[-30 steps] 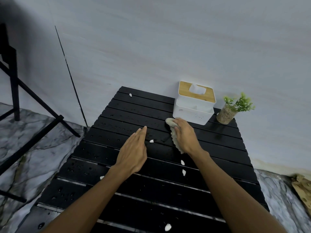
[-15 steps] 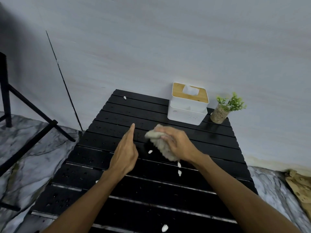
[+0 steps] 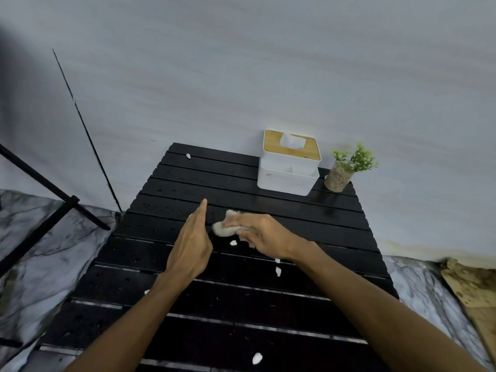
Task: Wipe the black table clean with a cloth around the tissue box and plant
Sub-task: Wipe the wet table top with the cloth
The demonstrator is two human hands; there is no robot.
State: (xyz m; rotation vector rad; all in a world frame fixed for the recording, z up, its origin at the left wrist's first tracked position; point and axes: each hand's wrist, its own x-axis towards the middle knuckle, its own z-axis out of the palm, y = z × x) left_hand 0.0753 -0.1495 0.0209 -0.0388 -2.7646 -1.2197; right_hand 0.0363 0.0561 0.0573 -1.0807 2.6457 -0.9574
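Observation:
A black slatted table (image 3: 295, 299) fills the middle of the view, dotted with water drops and several small white scraps (image 3: 257, 358). At its far right stand a white tissue box with a wooden lid (image 3: 290, 163) and a small potted plant (image 3: 346, 167). My right hand (image 3: 264, 234) presses a bunched pale cloth (image 3: 224, 229) onto the slats at the table's centre. My left hand (image 3: 192, 242) stands on edge just left of the cloth, fingers straight and together, holding nothing.
A grey wall rises directly behind the table. Black stand legs (image 3: 51, 202) cross the marble floor (image 3: 40, 253) at the left. Brown cardboard (image 3: 475, 288) lies on the floor at the right. One white scrap (image 3: 188, 156) sits near the far left corner.
My right hand has drawn the cloth back from the tissue box towards the table's centre and to the left, close to my left hand. The left hand turned from flat onto its edge.

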